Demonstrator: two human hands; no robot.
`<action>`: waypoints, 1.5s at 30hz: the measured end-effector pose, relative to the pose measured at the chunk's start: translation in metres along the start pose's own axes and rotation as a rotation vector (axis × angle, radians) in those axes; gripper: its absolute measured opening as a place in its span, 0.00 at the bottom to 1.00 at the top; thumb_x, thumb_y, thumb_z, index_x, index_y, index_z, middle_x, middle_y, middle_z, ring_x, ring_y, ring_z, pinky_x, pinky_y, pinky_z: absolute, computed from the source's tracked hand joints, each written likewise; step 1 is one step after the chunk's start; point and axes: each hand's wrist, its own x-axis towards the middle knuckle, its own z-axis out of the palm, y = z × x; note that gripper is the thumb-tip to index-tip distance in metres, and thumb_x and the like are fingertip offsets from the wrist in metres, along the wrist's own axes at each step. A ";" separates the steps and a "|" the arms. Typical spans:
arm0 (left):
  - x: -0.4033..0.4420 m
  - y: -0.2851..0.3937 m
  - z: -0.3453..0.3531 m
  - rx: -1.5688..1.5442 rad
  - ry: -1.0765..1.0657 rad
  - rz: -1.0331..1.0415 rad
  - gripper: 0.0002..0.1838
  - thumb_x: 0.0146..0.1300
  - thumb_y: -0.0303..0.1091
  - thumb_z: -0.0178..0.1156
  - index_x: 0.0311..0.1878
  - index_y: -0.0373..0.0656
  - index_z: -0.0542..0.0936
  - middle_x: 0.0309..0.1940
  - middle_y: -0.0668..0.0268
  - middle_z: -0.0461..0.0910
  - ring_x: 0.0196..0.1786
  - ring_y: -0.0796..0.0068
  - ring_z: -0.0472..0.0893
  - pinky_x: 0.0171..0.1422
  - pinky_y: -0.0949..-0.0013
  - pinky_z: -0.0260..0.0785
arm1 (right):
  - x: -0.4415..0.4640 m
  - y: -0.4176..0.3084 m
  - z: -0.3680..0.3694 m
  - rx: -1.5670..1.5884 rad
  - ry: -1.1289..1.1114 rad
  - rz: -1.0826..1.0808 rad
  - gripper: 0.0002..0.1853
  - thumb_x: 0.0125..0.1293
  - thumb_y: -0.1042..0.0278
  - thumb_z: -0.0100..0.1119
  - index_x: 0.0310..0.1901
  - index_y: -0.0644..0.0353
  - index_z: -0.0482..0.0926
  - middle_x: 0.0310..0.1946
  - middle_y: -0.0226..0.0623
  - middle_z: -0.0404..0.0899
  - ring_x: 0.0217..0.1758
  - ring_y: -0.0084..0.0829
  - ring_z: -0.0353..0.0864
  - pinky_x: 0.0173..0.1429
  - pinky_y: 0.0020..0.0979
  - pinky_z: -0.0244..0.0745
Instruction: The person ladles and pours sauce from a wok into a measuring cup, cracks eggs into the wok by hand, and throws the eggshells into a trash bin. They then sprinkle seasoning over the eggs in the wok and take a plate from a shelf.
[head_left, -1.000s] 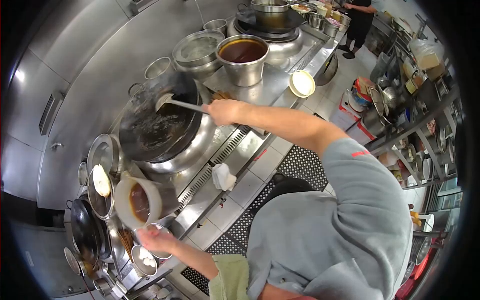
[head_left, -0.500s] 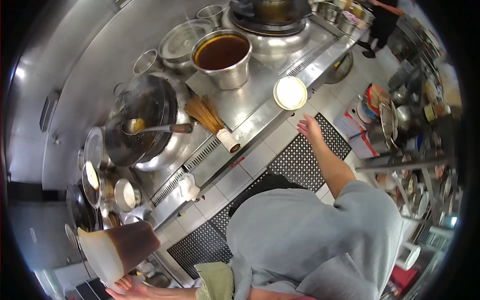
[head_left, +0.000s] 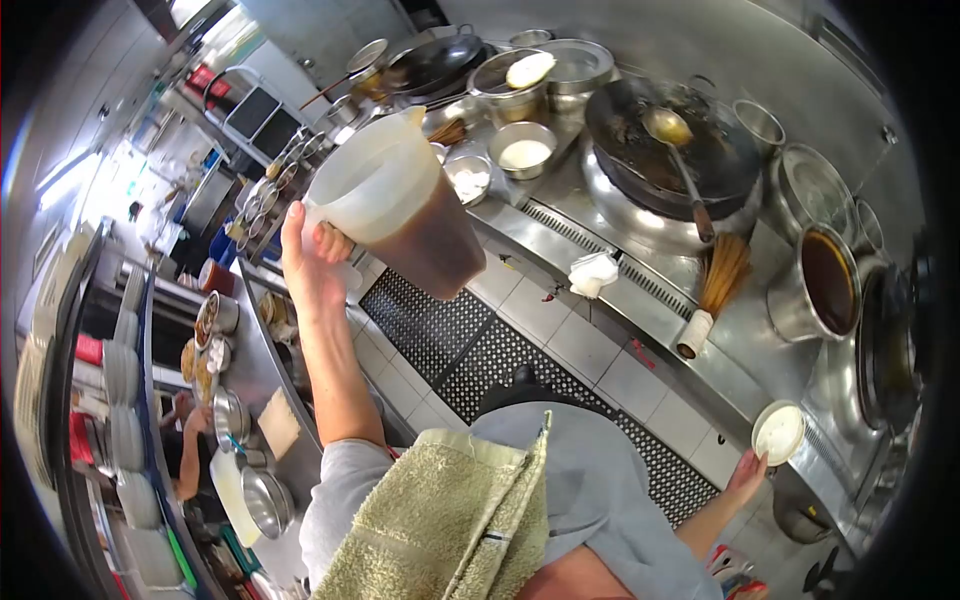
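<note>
My left hand [head_left: 318,255] is wrapped round the handle of a translucent plastic pitcher [head_left: 400,205], raised and part full of brown liquid. At the lower right, my right hand [head_left: 745,474] touches the rim of a pale bowl [head_left: 779,432] with white contents; how firmly it holds it I cannot tell. A ladle [head_left: 683,171] with a wooden handle rests in the black wok [head_left: 622,123]. The bamboo brush [head_left: 725,275] lies on the steel counter beside the stove, and a white cloth [head_left: 593,274] sits at its front edge.
At the right stands a metal pot [head_left: 792,298] of dark sauce. Small bowls and strainers surround the wok. To the left, a steel worktable [head_left: 262,350] holds metal bowls [head_left: 267,502], near a co-worker's arm [head_left: 190,460]. Perforated black mats [head_left: 440,320] cover part of the tiled floor.
The view has swung left. My right hand let go of the ladle, leaving it in the wok, and came to the pale bowl. My left hand has raised the pitcher.
</note>
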 end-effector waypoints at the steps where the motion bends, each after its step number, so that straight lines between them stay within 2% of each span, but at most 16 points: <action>1: 0.000 -0.001 -0.009 -0.003 0.021 0.009 0.25 0.64 0.54 0.59 0.18 0.48 0.66 0.11 0.76 0.58 0.16 0.82 0.58 0.25 0.75 0.49 | -0.002 -0.006 -0.001 0.000 -0.047 0.001 0.25 0.68 0.62 0.60 0.60 0.70 0.69 0.54 0.46 0.75 0.58 0.35 0.73 0.64 0.33 0.71; 9: 0.005 -0.001 -0.110 0.030 0.080 0.176 0.21 0.62 0.50 0.60 0.25 0.44 0.70 0.14 0.75 0.61 0.18 0.83 0.60 0.24 0.76 0.50 | -0.063 -0.056 -0.017 -0.150 -0.129 -0.019 0.24 0.70 0.60 0.56 0.62 0.65 0.68 0.59 0.43 0.72 0.60 0.34 0.72 0.63 0.28 0.71; 12: 0.004 -0.003 -0.166 0.115 0.159 0.233 0.19 0.59 0.50 0.62 0.28 0.42 0.75 0.15 0.76 0.64 0.17 0.85 0.61 0.22 0.77 0.48 | -0.159 -0.037 0.057 -0.356 -0.194 -0.028 0.25 0.67 0.59 0.60 0.62 0.60 0.70 0.55 0.40 0.74 0.56 0.31 0.74 0.58 0.29 0.74; 14: 0.007 -0.008 -0.214 0.161 0.159 0.243 0.20 0.56 0.50 0.66 0.25 0.42 0.75 0.15 0.76 0.67 0.17 0.85 0.61 0.21 0.77 0.48 | -0.214 -0.005 0.116 -0.811 -0.189 -0.025 0.21 0.68 0.62 0.57 0.59 0.62 0.74 0.61 0.47 0.73 0.64 0.40 0.71 0.66 0.40 0.69; 16: 0.010 -0.008 -0.247 0.238 0.193 0.214 0.21 0.54 0.50 0.68 0.21 0.44 0.74 0.15 0.75 0.67 0.17 0.85 0.62 0.21 0.77 0.49 | -0.208 0.051 0.185 -0.791 -0.224 0.181 0.26 0.64 0.58 0.63 0.61 0.58 0.71 0.50 0.37 0.76 0.51 0.29 0.76 0.50 0.31 0.75; 17: 0.012 -0.011 -0.270 0.215 0.178 0.191 0.21 0.54 0.50 0.68 0.20 0.44 0.73 0.14 0.74 0.67 0.17 0.85 0.62 0.21 0.77 0.50 | -0.223 0.085 0.231 -0.856 -0.362 0.207 0.25 0.63 0.58 0.64 0.59 0.60 0.71 0.48 0.35 0.77 0.47 0.28 0.77 0.45 0.31 0.75; 18: 0.014 -0.015 -0.290 0.189 0.175 0.177 0.21 0.53 0.49 0.68 0.20 0.44 0.73 0.14 0.74 0.66 0.17 0.84 0.63 0.22 0.77 0.50 | -0.223 0.118 0.274 -0.831 -0.633 0.290 0.27 0.67 0.64 0.59 0.62 0.68 0.66 0.57 0.45 0.73 0.57 0.37 0.75 0.53 0.38 0.77; 21: 0.020 -0.023 -0.344 0.149 0.156 0.158 0.21 0.51 0.47 0.70 0.20 0.42 0.72 0.15 0.73 0.68 0.17 0.85 0.64 0.22 0.77 0.53 | -0.227 0.229 0.394 -0.888 -0.877 0.345 0.26 0.63 0.66 0.62 0.60 0.70 0.70 0.55 0.43 0.76 0.59 0.34 0.74 0.64 0.36 0.68; 25: 0.030 -0.025 -0.376 0.110 0.158 0.186 0.19 0.50 0.46 0.69 0.23 0.40 0.76 0.17 0.70 0.73 0.17 0.84 0.66 0.21 0.77 0.54 | -0.321 0.318 0.576 -0.709 -1.216 0.332 0.28 0.59 0.63 0.67 0.57 0.72 0.71 0.50 0.40 0.79 0.46 0.27 0.82 0.44 0.21 0.78; 27: 0.031 -0.034 -0.391 -0.064 0.290 0.178 0.19 0.50 0.46 0.69 0.23 0.40 0.74 0.16 0.71 0.72 0.16 0.84 0.66 0.20 0.78 0.55 | -0.373 0.342 0.648 -0.614 -1.317 0.335 0.30 0.58 0.65 0.69 0.58 0.72 0.70 0.48 0.41 0.81 0.47 0.29 0.83 0.50 0.29 0.80; 32: 0.045 -0.037 -0.389 -0.170 0.448 0.179 0.19 0.52 0.45 0.67 0.22 0.42 0.72 0.15 0.72 0.70 0.15 0.85 0.64 0.19 0.78 0.54 | -0.468 0.389 0.779 -0.701 -1.813 0.077 0.33 0.56 0.60 0.69 0.59 0.71 0.71 0.52 0.40 0.80 0.55 0.28 0.79 0.61 0.29 0.69; 37: 0.075 -0.023 -0.390 0.022 0.479 0.222 0.15 0.57 0.38 0.65 0.23 0.40 0.73 0.16 0.73 0.69 0.17 0.86 0.64 0.22 0.78 0.53 | -0.565 0.445 0.856 -0.708 -2.283 0.148 0.27 0.58 0.77 0.65 0.60 0.72 0.70 0.50 0.40 0.79 0.51 0.25 0.79 0.48 0.27 0.77; 41: 0.099 -0.007 -0.390 0.110 0.591 0.262 0.16 0.58 0.38 0.65 0.22 0.42 0.72 0.16 0.74 0.69 0.17 0.85 0.63 0.23 0.77 0.51 | -0.616 0.489 0.887 -0.593 -2.672 -0.724 0.25 0.52 0.72 0.71 0.54 0.63 0.77 0.47 0.36 0.81 0.47 0.31 0.81 0.45 0.31 0.78; 42: 0.103 -0.006 -0.393 0.104 0.627 0.274 0.16 0.58 0.38 0.66 0.21 0.42 0.72 0.15 0.74 0.69 0.18 0.85 0.63 0.23 0.77 0.51 | -0.628 0.506 0.891 -0.093 -2.693 -1.109 0.25 0.48 0.70 0.72 0.51 0.59 0.78 0.44 0.37 0.79 0.45 0.37 0.80 0.44 0.33 0.78; 43: 0.107 -0.004 -0.395 0.094 0.660 0.283 0.16 0.58 0.38 0.66 0.21 0.42 0.72 0.15 0.74 0.68 0.18 0.85 0.63 0.23 0.77 0.51 | -0.634 0.511 0.894 -0.008 -2.774 -1.239 0.25 0.45 0.69 0.72 0.49 0.58 0.78 0.43 0.37 0.78 0.44 0.41 0.79 0.45 0.35 0.78; 45: 0.114 0.000 -0.399 0.124 0.735 0.322 0.17 0.57 0.40 0.66 0.21 0.43 0.72 0.15 0.74 0.68 0.18 0.85 0.63 0.23 0.77 0.51 | -0.637 0.532 0.901 0.110 -2.907 -1.147 0.22 0.46 0.72 0.71 0.46 0.60 0.78 0.43 0.37 0.78 0.45 0.40 0.79 0.46 0.35 0.77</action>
